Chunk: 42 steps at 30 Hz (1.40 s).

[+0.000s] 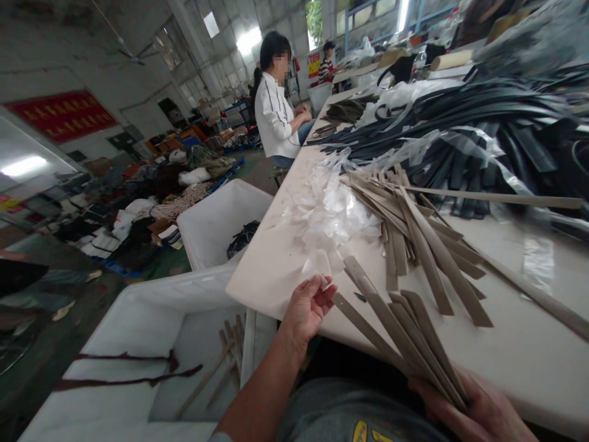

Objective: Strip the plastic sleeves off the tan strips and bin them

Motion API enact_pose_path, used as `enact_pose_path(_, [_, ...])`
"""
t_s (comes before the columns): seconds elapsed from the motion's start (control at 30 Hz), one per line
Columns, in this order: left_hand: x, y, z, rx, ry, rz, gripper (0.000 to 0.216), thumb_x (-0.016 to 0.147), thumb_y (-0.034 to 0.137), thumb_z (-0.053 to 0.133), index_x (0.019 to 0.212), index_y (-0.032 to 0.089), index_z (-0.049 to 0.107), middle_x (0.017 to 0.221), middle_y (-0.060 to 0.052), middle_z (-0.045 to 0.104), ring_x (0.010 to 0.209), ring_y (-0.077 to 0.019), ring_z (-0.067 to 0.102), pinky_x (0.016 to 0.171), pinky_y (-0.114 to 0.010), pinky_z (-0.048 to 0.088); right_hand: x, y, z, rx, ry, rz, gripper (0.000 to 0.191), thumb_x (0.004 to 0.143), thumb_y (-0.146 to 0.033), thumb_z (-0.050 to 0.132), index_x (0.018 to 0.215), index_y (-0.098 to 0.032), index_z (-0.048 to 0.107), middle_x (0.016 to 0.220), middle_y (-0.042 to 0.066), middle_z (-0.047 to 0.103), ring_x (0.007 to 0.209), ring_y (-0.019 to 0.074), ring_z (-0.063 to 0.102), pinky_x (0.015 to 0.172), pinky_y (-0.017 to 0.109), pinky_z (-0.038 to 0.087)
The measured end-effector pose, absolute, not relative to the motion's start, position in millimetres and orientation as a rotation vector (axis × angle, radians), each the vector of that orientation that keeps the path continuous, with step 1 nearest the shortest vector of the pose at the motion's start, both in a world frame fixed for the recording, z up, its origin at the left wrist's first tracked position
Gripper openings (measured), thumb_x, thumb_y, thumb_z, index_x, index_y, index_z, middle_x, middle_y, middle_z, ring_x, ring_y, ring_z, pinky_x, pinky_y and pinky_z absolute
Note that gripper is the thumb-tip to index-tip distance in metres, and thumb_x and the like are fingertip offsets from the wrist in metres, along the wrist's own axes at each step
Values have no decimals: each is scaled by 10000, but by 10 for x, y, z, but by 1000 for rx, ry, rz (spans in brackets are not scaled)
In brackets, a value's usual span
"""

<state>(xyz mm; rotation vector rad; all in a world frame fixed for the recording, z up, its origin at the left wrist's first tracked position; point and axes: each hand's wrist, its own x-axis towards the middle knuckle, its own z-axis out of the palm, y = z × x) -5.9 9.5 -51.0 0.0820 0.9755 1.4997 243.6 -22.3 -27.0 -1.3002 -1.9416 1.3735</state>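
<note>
My right hand (481, 405) is closed round the lower ends of a bundle of flat brown straps (400, 325), which fan out up and to the left over the table's front edge. Close to the tip of the leftmost strap, my left hand (310, 307) pinches a small piece of clear plastic film (317, 263) between thumb and fingers. Beyond it, a heap of crumpled clear plastic scraps (335, 205) lies on the table. A loose pile of more brown straps (427, 245) spreads to the right of the scraps.
Black straps (460, 135) with plastic strips cover the far part of the pale table (519, 344). Two white bins (151, 307) stand at its left side, one with several brown strips inside. A co-worker in a white jacket (276, 116) sits at the table's far left edge.
</note>
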Motion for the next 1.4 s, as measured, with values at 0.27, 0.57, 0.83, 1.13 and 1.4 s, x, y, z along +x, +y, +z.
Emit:
enact_pose_path(0.27, [43, 91, -461, 10, 942, 1577, 382, 493, 335, 899, 692, 153, 628, 769, -22, 698, 729, -147, 657, 801, -332, 500, 2428, -191, -315, -1345, -2092, 1190, 287, 875, -457, 474, 739, -220, 564, 647, 15, 620, 610, 194, 580, 585, 247, 498])
enact_pose_path(0.57, [100, 53, -381, 129, 894, 1557, 323, 549, 339, 878, 710, 145, 677, 755, -26, 720, 739, -137, 663, 780, -291, 499, 2417, -141, -444, -1329, -2189, 1058, 189, 856, -398, 489, 749, -244, 510, 648, 9, 622, 590, 193, 590, 569, 272, 469])
enact_pose_path(0.83, [267, -52, -440, 233, 932, 1529, 266, 591, 293, 856, 708, 126, 685, 731, -34, 720, 708, -136, 659, 797, -292, 494, 2203, -38, -304, -1265, -2137, 1154, 247, 872, -418, 483, 723, -228, 537, 589, -6, 600, 540, 176, 572, 525, 255, 451])
enact_pose_path(1.13, [248, -210, -403, 386, 1078, 1574, 219, 633, 302, 815, 713, 123, 718, 687, -29, 701, 695, -142, 625, 782, -288, 479, 2144, 21, -359, -1102, -2120, 1177, 277, 858, -384, 506, 677, -219, 636, 530, -12, 630, 470, 159, 592, 461, 224, 446])
enact_pose_path(1.4, [277, -158, -345, 422, 980, 1705, 344, 668, 373, 781, 932, 163, 719, 906, -59, 716, 795, -164, 638, 802, -300, 477, 2027, 114, -344, -1000, -2118, 1182, 330, 879, -410, 486, 642, -232, 632, 509, -16, 628, 454, 154, 597, 466, 210, 460])
